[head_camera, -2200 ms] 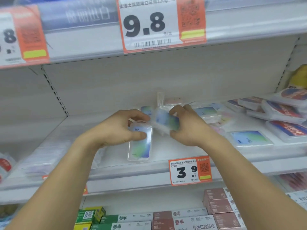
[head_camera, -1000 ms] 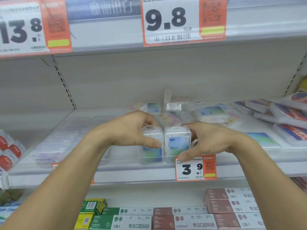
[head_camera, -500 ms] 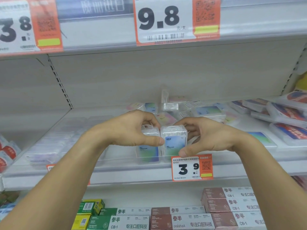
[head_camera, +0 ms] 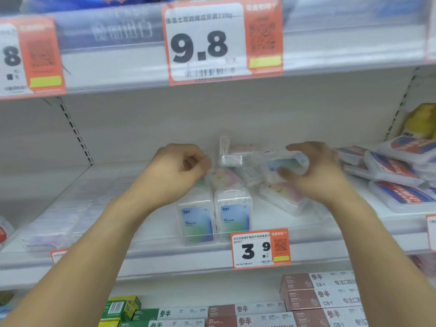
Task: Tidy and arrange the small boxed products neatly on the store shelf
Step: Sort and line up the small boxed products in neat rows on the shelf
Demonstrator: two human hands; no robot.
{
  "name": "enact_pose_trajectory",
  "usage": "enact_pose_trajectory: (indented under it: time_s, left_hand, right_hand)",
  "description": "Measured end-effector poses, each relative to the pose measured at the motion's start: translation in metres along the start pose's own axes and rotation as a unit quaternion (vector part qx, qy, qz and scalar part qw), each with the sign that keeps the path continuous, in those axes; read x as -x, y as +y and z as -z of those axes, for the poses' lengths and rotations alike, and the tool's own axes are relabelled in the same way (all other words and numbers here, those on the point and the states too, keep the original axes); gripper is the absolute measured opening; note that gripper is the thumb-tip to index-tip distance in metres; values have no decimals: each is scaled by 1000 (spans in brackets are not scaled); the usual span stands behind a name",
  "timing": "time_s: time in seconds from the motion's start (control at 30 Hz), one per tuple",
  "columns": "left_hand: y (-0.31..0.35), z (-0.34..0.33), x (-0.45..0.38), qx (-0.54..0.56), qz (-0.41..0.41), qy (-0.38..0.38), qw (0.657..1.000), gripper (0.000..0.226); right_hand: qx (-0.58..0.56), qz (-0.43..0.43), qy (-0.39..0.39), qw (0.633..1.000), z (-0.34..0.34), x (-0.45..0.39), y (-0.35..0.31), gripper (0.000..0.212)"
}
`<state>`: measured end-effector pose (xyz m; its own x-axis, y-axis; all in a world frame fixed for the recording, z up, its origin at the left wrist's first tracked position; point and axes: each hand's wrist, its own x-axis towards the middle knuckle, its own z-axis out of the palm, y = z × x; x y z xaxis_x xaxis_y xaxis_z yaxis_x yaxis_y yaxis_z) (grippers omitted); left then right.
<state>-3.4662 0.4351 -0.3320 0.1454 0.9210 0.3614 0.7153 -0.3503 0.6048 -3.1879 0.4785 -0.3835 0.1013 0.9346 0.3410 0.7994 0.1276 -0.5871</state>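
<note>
Two small boxes (head_camera: 215,214) stand upright, side by side and touching, at the front edge of the shelf (head_camera: 165,253), just at 6 o'clock from your hands. Your left hand (head_camera: 175,172) hovers above them, fingers curled in on nothing. Your right hand (head_camera: 311,172), at 3 o'clock from it, grips a blurred clear box (head_camera: 286,164) above the loose pile (head_camera: 280,197).

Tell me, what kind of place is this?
Most likely a shop aisle. Price tags like the 9.8 tag and the 3.9 tag hang on shelf edges, and boxed goods sit in rows below.
</note>
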Motion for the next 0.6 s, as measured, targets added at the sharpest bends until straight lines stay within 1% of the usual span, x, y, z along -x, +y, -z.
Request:
enact_pose_trajectory:
  time_s: [0.03, 0.07, 0.1, 0.17, 0.23, 0.27, 0.33, 0.4, 0.43, 0.5, 0.57, 0.6]
  left_hand:
    - [1, -3, -5, -15, 4, -3, 1000, 16]
    - [2, -7, -11, -34, 8, -20, 999, 15]
    - [3, -12, -19, -53, 12, -43, 998, 14]
    - [8, -22, -38, -101, 29, -101, 989, 16]
    - [11, -33, -59, -156, 45, -170, 972, 22]
    - [11, -38, -68, -184, 50, -206, 960, 29]
    - [10, -46, -83, -251, 67, -273, 926, 48]
    - [8, -51, -91, -296, 98, -328, 892, 57]
    - [8, -54, -94, -300, 112, -344, 883, 59]
    - [8, -58, -98, -298, 124, -352, 879, 63]
    - [7, -60, -100, -295, 124, -350, 880, 62]
    - [6, -60, -100, -293, 124, -348, 882, 60]
  right_hand:
    - [51, -29, -65, 996, -3, -2, 3, 67]
    - [80, -53, -112, 989, -6, -2, 4, 75]
    - [94, -62, -130, 985, -11, -1, 4, 77]
    - [100, -51, -105, 988, -19, 0, 1, 78]
    - [84, -39, -73, 993, -19, 2, -3, 81]
    - [71, -36, -58, 995, -16, 4, -5, 79]
    - [49, -52, -29, 997, -8, 6, -6, 64]
    - [72, -86, -58, 992, 2, 8, -7, 53]
    - [110, -100, -88, 985, 5, 10, -7, 53]
    - [177, -106, -137, 969, 6, 13, -9, 58]
    - [185, -90, -168, 964, 4, 14, -13, 65]
    - [174, -74, -181, 965, 1, 13, -16, 73]
